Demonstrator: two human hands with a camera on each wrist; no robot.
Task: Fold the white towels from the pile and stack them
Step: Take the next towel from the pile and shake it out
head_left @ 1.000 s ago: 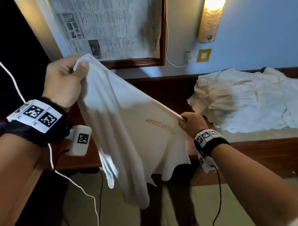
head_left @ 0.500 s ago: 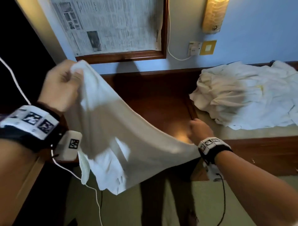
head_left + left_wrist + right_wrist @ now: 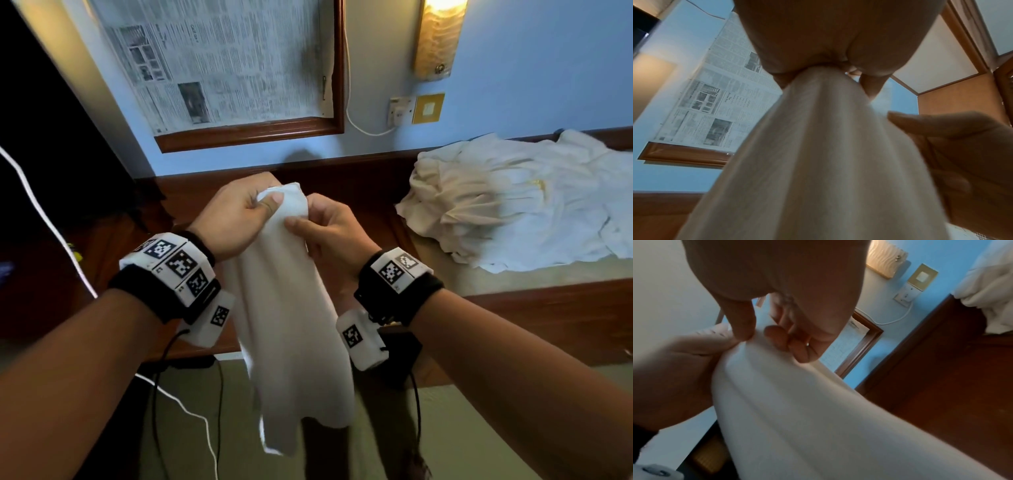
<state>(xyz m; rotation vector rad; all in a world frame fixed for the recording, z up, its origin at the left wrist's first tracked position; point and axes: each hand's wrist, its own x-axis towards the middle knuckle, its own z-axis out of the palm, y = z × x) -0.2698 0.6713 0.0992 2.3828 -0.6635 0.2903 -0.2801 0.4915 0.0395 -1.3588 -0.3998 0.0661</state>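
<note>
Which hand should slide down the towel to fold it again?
Probably the right hand: it only pinches the towel lightly, while the left hand grips the top.

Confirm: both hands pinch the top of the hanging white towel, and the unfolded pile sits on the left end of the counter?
Not quite. The left hand and right hand do pinch the top of the hanging white towel, but the unfolded pile sits on the right end of the counter, as the head view shows.
</note>
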